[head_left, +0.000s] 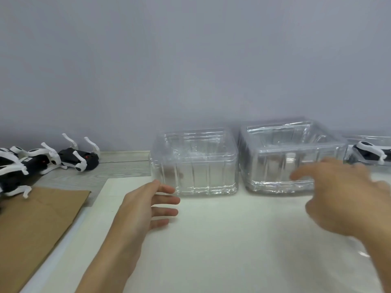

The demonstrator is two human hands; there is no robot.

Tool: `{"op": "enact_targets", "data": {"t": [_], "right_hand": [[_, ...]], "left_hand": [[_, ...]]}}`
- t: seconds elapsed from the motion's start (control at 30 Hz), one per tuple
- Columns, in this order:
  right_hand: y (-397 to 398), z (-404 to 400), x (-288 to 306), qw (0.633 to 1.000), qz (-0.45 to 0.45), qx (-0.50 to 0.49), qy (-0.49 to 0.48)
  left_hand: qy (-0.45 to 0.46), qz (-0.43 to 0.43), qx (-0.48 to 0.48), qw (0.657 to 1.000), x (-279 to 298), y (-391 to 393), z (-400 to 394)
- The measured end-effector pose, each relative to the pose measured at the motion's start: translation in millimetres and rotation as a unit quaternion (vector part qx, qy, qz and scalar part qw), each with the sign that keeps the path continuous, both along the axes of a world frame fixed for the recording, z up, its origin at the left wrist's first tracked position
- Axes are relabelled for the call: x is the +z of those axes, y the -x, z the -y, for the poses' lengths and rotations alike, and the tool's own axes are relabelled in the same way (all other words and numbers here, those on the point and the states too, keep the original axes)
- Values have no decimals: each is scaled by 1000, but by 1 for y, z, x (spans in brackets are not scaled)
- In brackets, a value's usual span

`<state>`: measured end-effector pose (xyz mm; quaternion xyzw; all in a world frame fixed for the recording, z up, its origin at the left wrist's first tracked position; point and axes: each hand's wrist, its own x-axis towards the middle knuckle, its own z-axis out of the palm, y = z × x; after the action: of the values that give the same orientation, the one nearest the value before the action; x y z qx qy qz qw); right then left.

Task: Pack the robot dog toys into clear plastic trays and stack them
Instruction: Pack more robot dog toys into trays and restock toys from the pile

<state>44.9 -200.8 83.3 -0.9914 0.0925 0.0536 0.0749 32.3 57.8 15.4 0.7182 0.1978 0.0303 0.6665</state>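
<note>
Two clear plastic trays stand side by side against the wall: a left tray (193,163) and a right tray (292,157); both look empty. My left hand (148,205) hovers with straight fingers just beside the left tray's front left corner. My right hand (342,193), blurred and with spread fingers, is in front of the right tray. Several black and white robot dog toys (78,158) lie on their sides at the far left. Another robot dog (372,154) sits in a third tray (359,140) at the right edge.
A brown cardboard sheet (36,220) lies at the left, partly under the dogs. The trays stand on a white board (222,240) over a grey wood-grain table (95,178). A plain grey wall rises right behind the trays.
</note>
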Motion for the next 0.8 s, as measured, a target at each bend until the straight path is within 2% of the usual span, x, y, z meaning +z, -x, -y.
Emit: {"op": "enact_targets", "data": {"t": [0.1,0.17,0.23,0.33,0.5,0.67,0.8], "right_hand": [[-14,5,-11,992,106,4,-66],[-17,-18,-23,967,195,66,-150],[-13,-51,-34,931,247,159,-216],[-8,-86,-56,900,250,254,-253],[-14,-86,-77,919,181,260,-234],[-18,-88,-77,899,225,268,-262],[-20,-89,-73,889,285,233,-274]], "left_hand": [[-30,13,21,999,-2,0,-1],[-46,21,38,998,-4,0,-1],[-55,33,54,996,-5,0,0],[-67,48,70,994,-6,0,0],[-64,45,58,995,-9,-1,2],[-70,72,98,990,-10,-2,5],[-83,93,90,988,-12,0,1]]}}
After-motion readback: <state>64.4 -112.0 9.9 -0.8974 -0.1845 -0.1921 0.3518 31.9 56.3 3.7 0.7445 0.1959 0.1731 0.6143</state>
